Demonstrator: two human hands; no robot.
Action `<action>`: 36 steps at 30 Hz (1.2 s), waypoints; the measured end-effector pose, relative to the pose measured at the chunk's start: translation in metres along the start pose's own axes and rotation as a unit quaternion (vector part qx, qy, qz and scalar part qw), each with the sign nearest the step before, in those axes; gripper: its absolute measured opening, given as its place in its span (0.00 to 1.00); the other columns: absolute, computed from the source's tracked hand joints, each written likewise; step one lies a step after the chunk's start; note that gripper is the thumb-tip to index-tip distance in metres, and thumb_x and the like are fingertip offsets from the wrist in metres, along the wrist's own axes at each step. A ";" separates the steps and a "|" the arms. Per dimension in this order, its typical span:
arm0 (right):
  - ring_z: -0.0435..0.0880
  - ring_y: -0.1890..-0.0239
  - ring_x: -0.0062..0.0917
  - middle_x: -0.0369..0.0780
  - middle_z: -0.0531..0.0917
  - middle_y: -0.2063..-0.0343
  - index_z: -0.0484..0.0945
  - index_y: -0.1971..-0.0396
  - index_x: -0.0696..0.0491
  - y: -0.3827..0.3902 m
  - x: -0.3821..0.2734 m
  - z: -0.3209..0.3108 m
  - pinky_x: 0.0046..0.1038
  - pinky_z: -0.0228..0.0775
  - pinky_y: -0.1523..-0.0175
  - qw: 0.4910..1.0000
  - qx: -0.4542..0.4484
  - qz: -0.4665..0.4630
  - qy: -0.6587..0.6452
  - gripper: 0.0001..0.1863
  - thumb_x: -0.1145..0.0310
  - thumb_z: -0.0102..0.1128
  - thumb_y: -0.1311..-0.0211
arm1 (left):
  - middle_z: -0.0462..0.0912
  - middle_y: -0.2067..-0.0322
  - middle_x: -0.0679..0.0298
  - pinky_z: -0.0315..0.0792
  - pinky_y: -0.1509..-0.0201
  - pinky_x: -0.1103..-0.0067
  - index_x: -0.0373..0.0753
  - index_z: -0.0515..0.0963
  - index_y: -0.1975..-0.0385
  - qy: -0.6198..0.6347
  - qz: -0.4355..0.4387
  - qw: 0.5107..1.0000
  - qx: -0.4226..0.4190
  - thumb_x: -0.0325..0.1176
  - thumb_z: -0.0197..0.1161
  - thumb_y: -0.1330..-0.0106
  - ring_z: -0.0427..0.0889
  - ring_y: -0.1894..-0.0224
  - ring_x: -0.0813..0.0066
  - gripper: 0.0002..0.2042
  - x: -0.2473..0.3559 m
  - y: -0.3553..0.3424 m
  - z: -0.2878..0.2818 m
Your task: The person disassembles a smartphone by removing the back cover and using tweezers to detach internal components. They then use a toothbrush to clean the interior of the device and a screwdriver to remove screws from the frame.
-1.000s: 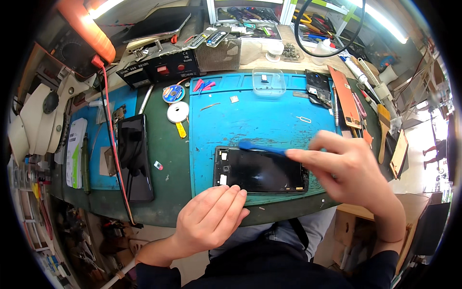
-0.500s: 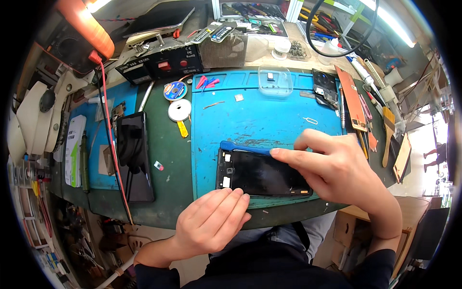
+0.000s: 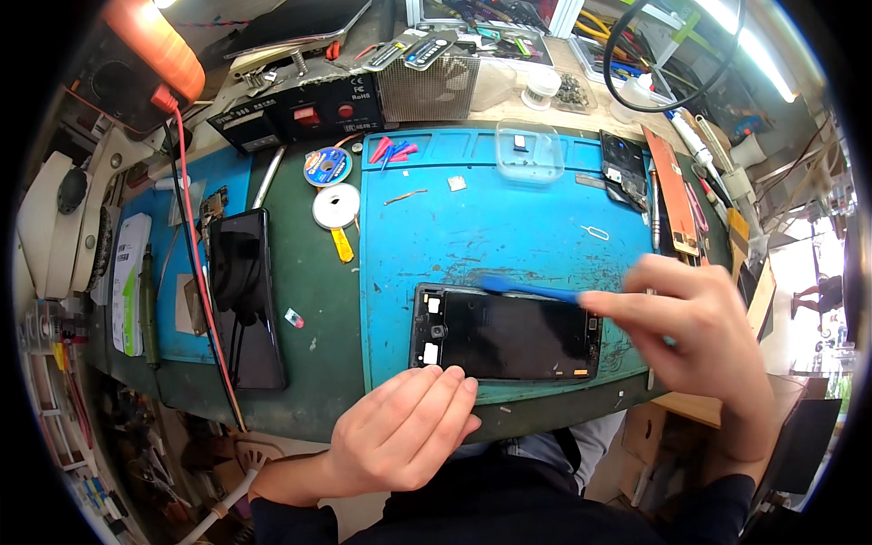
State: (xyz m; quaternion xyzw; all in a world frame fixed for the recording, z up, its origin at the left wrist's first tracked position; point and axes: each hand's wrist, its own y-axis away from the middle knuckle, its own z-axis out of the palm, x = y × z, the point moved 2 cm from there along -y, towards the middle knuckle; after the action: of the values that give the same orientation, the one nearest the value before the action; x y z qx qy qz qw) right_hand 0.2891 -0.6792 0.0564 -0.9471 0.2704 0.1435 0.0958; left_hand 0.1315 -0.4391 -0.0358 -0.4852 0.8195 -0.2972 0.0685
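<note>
An opened phone body (image 3: 518, 331) with a black inner face lies lengthwise on the blue mat, its camera and white pads toward the left end. My left hand (image 3: 404, 427) is closed, its fingertips together at the near left edge of the phone body. Between the fingers of my right hand (image 3: 695, 313), closed at the phone's right end, is a slim blue plastic tool (image 3: 536, 290). The tool reaches left over the phone's far edge; its exact kind is not clear. A SIM eject pin (image 3: 595, 233) lies on the mat beyond.
The blue mat (image 3: 436, 236) carries a clear plastic box (image 3: 530, 152) and small pink and blue pieces (image 3: 392, 152). To the left are wire spools (image 3: 336, 206) and a dark phone (image 3: 245, 300), with a red cable (image 3: 189, 236) hanging across. Opened phone parts (image 3: 624, 170) and a brush (image 3: 739, 238) stand right.
My right hand has moved right with the blue tool, whose tip has left the phone's far left corner. My left hand stays by the near left edge. The view has shifted slightly.
</note>
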 end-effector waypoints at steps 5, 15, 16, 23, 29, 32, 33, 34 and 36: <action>0.83 0.75 0.31 0.37 0.81 0.71 0.92 0.52 0.48 -0.007 -0.009 0.002 0.29 0.73 0.71 0.999 0.031 -0.004 -0.033 0.21 0.81 0.70 0.46 | 0.90 0.56 0.59 0.86 0.46 0.73 0.34 0.89 0.55 -0.007 0.006 1.000 -0.007 0.37 0.68 0.26 0.88 0.52 0.67 0.12 0.001 -0.004 0.000; 0.81 0.72 0.28 0.40 0.82 0.70 0.90 0.48 0.53 0.077 0.005 -0.035 0.29 0.70 0.68 0.989 0.056 0.132 -0.045 0.24 0.85 0.64 0.45 | 0.90 0.56 0.59 0.85 0.46 0.72 0.34 0.89 0.54 0.003 0.002 1.000 -0.015 0.35 0.69 0.27 0.88 0.52 0.66 0.11 -0.001 0.001 -0.002; 0.81 0.70 0.27 0.40 0.82 0.68 0.90 0.47 0.54 0.099 0.005 -0.035 0.28 0.70 0.66 0.983 0.081 0.163 -0.036 0.24 0.86 0.63 0.43 | 0.90 0.56 0.59 0.85 0.47 0.72 0.34 0.88 0.53 0.004 0.004 1.000 -0.017 0.35 0.69 0.27 0.88 0.52 0.65 0.12 -0.001 0.000 -0.002; 0.81 0.59 0.32 0.43 0.81 0.60 0.85 0.39 0.55 0.181 0.063 0.006 0.29 0.73 0.51 0.867 0.311 0.343 0.186 0.22 0.84 0.56 0.30 | 0.89 0.54 0.54 0.85 0.49 0.68 0.30 0.87 0.51 0.006 0.008 1.000 -0.025 0.31 0.68 0.28 0.88 0.52 0.58 0.12 0.003 -0.005 -0.003; 0.84 0.51 0.39 0.44 0.85 0.54 0.86 0.41 0.51 0.174 0.113 0.020 0.36 0.76 0.45 0.841 0.284 0.348 0.301 0.20 0.76 0.61 0.31 | 0.88 0.52 0.55 0.82 0.48 0.65 0.30 0.87 0.50 -0.007 -0.001 1.000 -0.031 0.32 0.68 0.29 0.86 0.50 0.57 0.14 0.004 0.000 0.000; 0.85 0.57 0.38 0.42 0.86 0.52 0.85 0.40 0.51 0.145 0.077 0.022 0.35 0.78 0.51 0.889 0.292 0.239 0.258 0.22 0.77 0.67 0.35 | 0.88 0.51 0.55 0.82 0.47 0.65 0.31 0.86 0.49 -0.007 -0.010 0.999 -0.031 0.32 0.69 0.30 0.86 0.50 0.57 0.14 0.005 0.000 -0.002; 0.85 0.59 0.37 0.42 0.86 0.52 0.85 0.40 0.52 0.139 0.063 0.027 0.35 0.79 0.54 0.926 0.269 0.211 0.157 0.24 0.76 0.70 0.37 | 0.88 0.51 0.55 0.81 0.47 0.64 0.31 0.86 0.49 -0.003 -0.011 0.999 -0.031 0.32 0.69 0.30 0.86 0.49 0.57 0.14 0.005 -0.002 -0.002; 0.85 0.61 0.36 0.41 0.85 0.53 0.84 0.39 0.52 0.124 0.039 0.030 0.34 0.79 0.56 0.944 0.232 0.219 0.086 0.25 0.76 0.71 0.38 | 0.88 0.51 0.56 0.81 0.46 0.64 0.31 0.86 0.49 -0.002 -0.013 0.999 -0.033 0.31 0.69 0.30 0.86 0.49 0.58 0.14 0.005 -0.003 -0.003; 0.85 0.64 0.35 0.41 0.84 0.58 0.83 0.39 0.53 0.099 0.013 0.042 0.33 0.79 0.58 0.962 0.178 0.199 0.051 0.27 0.74 0.74 0.39 | 0.88 0.51 0.56 0.81 0.45 0.64 0.32 0.86 0.48 0.003 -0.006 0.999 -0.040 0.32 0.70 0.30 0.86 0.48 0.58 0.14 0.004 -0.008 -0.004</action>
State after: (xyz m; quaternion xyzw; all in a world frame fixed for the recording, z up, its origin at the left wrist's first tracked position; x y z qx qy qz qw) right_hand 0.2369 -0.7578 0.0026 -0.8479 0.4792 0.0606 0.2188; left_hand 0.1336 -0.4440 -0.0277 -0.4915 0.8280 -0.2661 0.0448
